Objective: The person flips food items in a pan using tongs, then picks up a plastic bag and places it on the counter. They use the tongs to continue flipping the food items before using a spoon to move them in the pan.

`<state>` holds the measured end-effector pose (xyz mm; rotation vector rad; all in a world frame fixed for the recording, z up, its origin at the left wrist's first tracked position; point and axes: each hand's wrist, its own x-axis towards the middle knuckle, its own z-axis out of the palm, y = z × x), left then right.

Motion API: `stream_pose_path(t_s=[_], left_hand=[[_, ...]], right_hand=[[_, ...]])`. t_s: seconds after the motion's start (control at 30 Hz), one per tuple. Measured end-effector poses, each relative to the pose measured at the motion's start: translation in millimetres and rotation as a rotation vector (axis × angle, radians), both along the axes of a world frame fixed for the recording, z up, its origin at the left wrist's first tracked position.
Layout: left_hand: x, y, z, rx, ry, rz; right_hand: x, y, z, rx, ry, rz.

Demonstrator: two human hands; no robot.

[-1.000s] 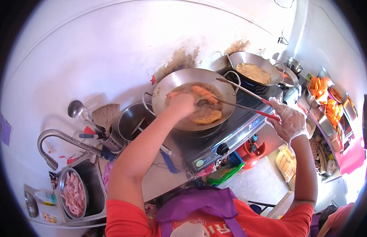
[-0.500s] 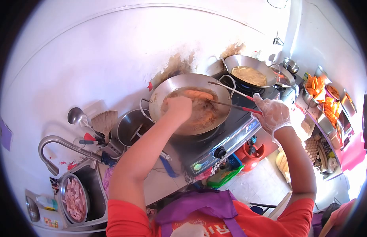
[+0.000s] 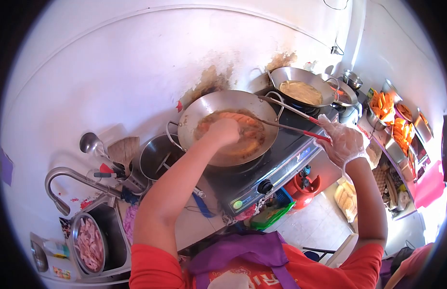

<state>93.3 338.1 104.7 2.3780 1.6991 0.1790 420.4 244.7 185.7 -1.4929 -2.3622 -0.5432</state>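
A wide metal wok stands on the gas stove, with brown oil and several orange-coated pieces of food in it. My left hand is over the wok, close above the oil. Its fingers are curled downward and pressed together; what they hold, if anything, is hidden. In a clear plastic glove, my right hand grips long metal tongs by their red handles. The tongs' arms are spread apart, and their tips reach the wok's right rim, with nothing between them.
Behind to the right, a second wok holds pale oil. A deep pot, utensils and a faucet stand left. Raw meat fills a bowl by the sink. Orange food lies in a bowl at right; a red gas cylinder sits below.
My left hand has shifted slightly right over the wok. My right hand has moved right and a little down, drawing the tongs back toward the wok's right rim.
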Motion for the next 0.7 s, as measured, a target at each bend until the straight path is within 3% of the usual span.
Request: stream_pose_path(t_s=[0.17, 0.37, 0.7], left_hand=[[-3.5, -8.4, 2.7, -0.006, 0.019, 0.000], [-12.1, -30.7, 8.3, -0.032, 0.015, 0.020], [-20.2, -44.1, 18.1, -0.095, -0.019, 0.017]], right_hand=[[8.4, -14.5, 10.6, 0.035, -0.092, 0.094], [-3.8, -31.1, 31.7, -0.133, -0.127, -0.036], [-5.5, -36.1, 43.4, 0.086, -0.188, 0.166]])
